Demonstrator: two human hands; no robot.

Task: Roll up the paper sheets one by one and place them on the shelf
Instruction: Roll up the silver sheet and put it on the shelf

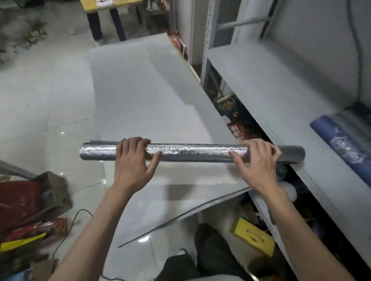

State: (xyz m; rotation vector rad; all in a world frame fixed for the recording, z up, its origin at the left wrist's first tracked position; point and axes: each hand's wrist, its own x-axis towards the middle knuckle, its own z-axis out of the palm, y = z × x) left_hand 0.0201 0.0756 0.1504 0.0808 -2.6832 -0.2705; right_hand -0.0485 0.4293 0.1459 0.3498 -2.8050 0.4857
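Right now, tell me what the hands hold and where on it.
Both hands hold the silver roll. The left hand grips it left of its middle, the right hand near its right end.

A pale, glossy tiled floor fills the left and centre, with small glints of light on it; a grey metal shelf runs along the right edge, its perforated upright at the far end; a yellow-topped table on dark legs stands at the floor's far edge; a black cable trails over the near-left tiles, beside red packets.
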